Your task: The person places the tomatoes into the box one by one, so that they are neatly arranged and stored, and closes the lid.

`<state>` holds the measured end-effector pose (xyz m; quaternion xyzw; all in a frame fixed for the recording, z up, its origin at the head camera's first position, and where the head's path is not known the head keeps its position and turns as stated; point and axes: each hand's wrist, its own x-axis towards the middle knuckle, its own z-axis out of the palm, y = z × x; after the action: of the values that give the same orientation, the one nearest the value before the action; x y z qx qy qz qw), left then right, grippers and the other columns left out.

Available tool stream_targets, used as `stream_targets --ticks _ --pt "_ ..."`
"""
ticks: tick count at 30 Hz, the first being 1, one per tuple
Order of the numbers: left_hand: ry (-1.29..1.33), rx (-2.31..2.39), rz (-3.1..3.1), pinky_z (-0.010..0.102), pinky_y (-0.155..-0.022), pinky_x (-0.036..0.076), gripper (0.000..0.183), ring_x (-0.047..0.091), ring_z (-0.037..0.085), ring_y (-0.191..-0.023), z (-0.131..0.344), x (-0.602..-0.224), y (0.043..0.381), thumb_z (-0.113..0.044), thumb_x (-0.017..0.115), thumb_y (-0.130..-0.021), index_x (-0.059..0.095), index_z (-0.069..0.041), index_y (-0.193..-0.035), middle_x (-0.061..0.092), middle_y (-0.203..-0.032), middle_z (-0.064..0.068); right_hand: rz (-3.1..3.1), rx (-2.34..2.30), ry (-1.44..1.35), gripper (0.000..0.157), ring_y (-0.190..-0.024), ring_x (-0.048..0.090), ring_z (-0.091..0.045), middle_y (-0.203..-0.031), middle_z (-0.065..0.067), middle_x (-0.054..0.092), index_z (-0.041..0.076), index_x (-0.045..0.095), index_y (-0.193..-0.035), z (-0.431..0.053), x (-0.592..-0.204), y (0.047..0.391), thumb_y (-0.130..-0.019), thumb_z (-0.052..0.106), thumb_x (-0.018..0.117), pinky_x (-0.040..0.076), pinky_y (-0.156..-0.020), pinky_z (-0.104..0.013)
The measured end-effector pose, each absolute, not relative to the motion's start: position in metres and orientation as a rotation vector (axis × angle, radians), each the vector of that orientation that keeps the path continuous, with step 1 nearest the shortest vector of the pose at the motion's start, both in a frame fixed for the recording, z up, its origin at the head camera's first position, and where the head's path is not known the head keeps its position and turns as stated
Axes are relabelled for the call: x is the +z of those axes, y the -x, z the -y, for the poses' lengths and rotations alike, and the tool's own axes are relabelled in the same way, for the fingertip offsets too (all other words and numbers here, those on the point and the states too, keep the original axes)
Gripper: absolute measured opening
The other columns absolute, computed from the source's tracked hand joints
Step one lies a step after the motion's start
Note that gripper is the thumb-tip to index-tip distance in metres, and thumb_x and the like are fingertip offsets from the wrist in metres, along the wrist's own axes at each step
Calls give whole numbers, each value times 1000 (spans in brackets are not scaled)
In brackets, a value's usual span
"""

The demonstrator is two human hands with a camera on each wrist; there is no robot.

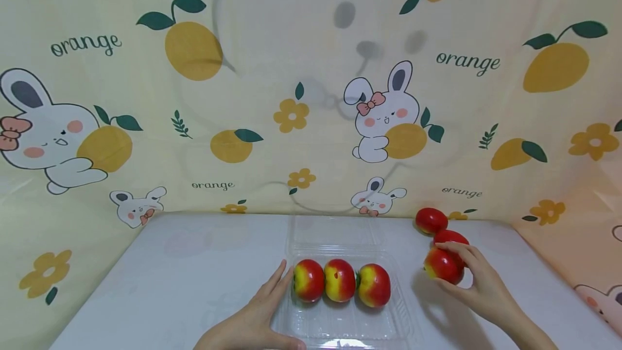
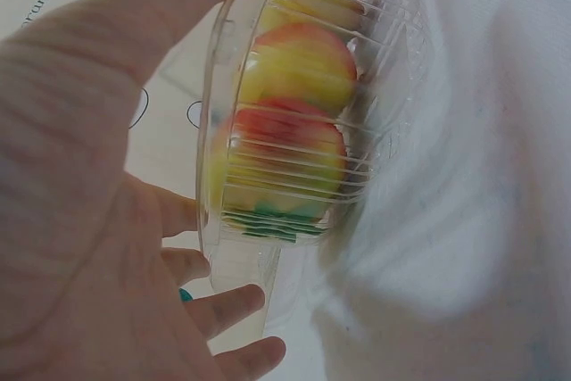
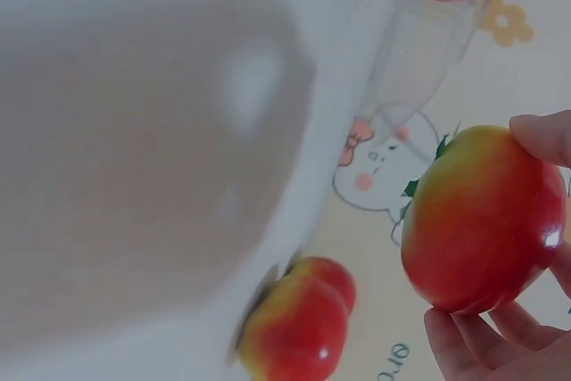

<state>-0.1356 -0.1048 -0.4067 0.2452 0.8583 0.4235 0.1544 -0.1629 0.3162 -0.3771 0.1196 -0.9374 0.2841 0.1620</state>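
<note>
A clear plastic clamshell box (image 1: 311, 324) stands at the middle of the table, its lid folded back. Three red-and-yellow tomatoes sit in a row across its far half: a left one (image 1: 308, 281), a middle one (image 1: 339, 281) and a right one (image 1: 373, 285). Along the box's left side lies my left hand (image 1: 259, 311), fingers extended and touching the rim (image 2: 208, 144). To the right of the box, my right hand (image 1: 486, 288) holds another tomato (image 3: 482, 220) above the table between thumb and fingertips; its green leafy top faces left.
Behind the held tomato, two more tomatoes rest on the white table (image 1: 194, 285): a nearer one (image 1: 452, 237) and a farther one (image 1: 431, 221). The raised lid (image 1: 335, 233) reaches toward the printed cloth backdrop (image 1: 301, 139) at the table's far edge.
</note>
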Motion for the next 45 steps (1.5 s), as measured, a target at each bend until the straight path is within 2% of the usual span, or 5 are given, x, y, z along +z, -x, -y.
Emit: stream_targets --ticks 9,26,34,38,45 --pt "-674 1220 -2441 73 -100 29 114 14 44 -143 105 -405 136 -49 79 -72 8 -18 -156 -6 -162 12 2698 888 -323 72 -110 46 -27 -127 -11 48 13 51 -130 -303 -373 160 -68 18 87 51 -69 -13" --pt "-603 1212 -2418 74 -98 31 112 15 44 -143 104 -406 138 -50 79 -71 8 -28 -155 -7 -162 9 2626 900 -383 72 -105 40 7 -123 -3 50 17 54 -131 -285 -373 155 -68 21 87 49 -77 -10" --pt "-638 1224 -2426 74 -98 31 113 14 43 -143 105 -408 138 -51 79 -71 7 -28 -155 -8 -162 9 2597 947 -406 75 -106 38 12 -127 -4 48 16 53 -134 -275 -371 152 -68 21 87 58 -78 -30" --pt "-657 1224 -2437 74 -99 30 113 14 44 -143 105 -408 138 -52 79 -71 7 -28 -155 -8 -162 10 2578 973 -441 72 -107 38 13 -128 -4 49 14 53 -132 -272 -371 152 -68 18 87 55 -77 -18" --pt "-678 1232 -2435 74 -100 28 113 13 43 -144 105 -409 138 -50 79 -72 7 -23 -156 -8 -162 10 2539 1015 -503 75 -112 39 12 -133 -3 49 16 51 -132 -265 -372 153 -67 16 88 53 -79 -15"
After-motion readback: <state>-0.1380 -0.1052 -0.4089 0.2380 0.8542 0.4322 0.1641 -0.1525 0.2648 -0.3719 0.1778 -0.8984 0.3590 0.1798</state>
